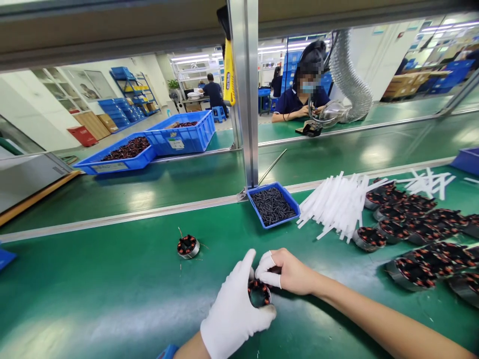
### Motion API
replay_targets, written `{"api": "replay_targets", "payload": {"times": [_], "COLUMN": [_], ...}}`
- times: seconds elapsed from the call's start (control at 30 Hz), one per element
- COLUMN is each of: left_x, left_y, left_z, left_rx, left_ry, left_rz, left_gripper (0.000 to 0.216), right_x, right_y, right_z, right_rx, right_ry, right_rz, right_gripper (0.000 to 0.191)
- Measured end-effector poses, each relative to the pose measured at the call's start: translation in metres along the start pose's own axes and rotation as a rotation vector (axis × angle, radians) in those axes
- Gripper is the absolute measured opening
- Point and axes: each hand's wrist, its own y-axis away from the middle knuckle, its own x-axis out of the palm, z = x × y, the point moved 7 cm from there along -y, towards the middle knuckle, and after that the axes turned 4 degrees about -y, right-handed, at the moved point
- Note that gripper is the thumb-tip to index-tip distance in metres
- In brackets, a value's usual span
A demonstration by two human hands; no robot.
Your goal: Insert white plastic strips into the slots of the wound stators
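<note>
My left hand (pixel 235 309), in a white glove, curls its thumb and fingers around a motor stator (pixel 268 295), a ring with copper windings and black insulation. White finger covers sit on the fingertips of my right hand (pixel 286 271), which are pinched together at the stator's far right rim. What lies between those fingertips is hidden. Farther left on the green bench stands a second stator (pixel 188 247) with thin wire ends sticking out. Beyond my hands is a small blue tray (pixel 295 210) of short black tubes (pixel 272 205).
White strips (pixel 335 204) lie piled right of the tray, beside rows of several stators (pixel 415 271). A metal post (pixel 245 94) rises behind the tray. Blue bins (pixel 183 137) of small dark parts stand back left. Across the bench a masked person (pixel 299 102) sits near a flexible duct (pixel 348 70).
</note>
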Motion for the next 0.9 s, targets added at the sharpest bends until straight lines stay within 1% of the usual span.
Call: {"api": "replay_targets", "payload": {"times": [0.1,0.17,0.23,0.3,0.4,0.43,0.47,0.5,0.57,0.63,0.7,0.8,0.9], "left_x": [-0.003,-0.005,-0.005,-0.005,-0.005,-0.005,-0.004,-0.003,-0.001,-0.001,0.0,-0.002,-0.001], "left_y": [0.001,0.001,0.001,0.001,0.003,0.003,0.004,0.004,0.003,0.002,0.001,-0.001,-0.003], "left_z": [-0.002,-0.003,-0.003,-0.003,-0.002,-0.001,0.0,0.001,0.003,0.006,0.01,0.017,0.022], "left_rx": [0.037,0.05,0.041,0.026,0.0,-0.007,-0.015,-0.024,-0.031,-0.054,-0.109,-0.201,-0.195], "left_ry": [-0.043,-0.094,-0.148,-0.21,-0.3,-0.317,-0.325,-0.326,-0.316,-0.302,-0.289,-0.283,-0.288], "left_rz": [-0.048,-0.076,-0.097,-0.122,-0.172,-0.179,-0.179,-0.172,-0.139,-0.104,-0.068,-0.035,-0.035], "left_gripper": [0.083,0.08,0.079,0.077,0.07,0.07,0.071,0.073,0.077,0.075,0.073,0.072,0.072], "right_x": [-0.002,-0.002,-0.001,0.001,0.009,0.014,0.02,0.027,0.041,0.051,0.053,0.053,0.05], "right_y": [-0.001,0.001,0.003,0.006,0.011,0.013,0.014,0.015,0.016,0.018,0.02,0.021,0.02], "right_z": [-0.006,-0.004,0.002,0.012,0.029,0.033,0.036,0.039,0.043,0.049,0.054,0.057,0.048], "right_rx": [0.049,0.057,0.033,-0.045,-0.207,-0.243,-0.276,-0.308,-0.363,-0.382,-0.36,-0.343,-0.32], "right_ry": [-0.074,-0.1,-0.068,0.095,0.544,0.693,0.829,0.947,1.116,1.207,1.249,1.269,1.255], "right_rz": [0.027,0.044,0.03,-0.048,-0.239,-0.278,-0.286,-0.253,-0.098,0.075,0.177,0.217,0.181], "right_gripper": [0.01,0.008,0.005,0.005,0.01,0.012,0.014,0.017,0.019,0.019,0.018,0.015,0.017]}}
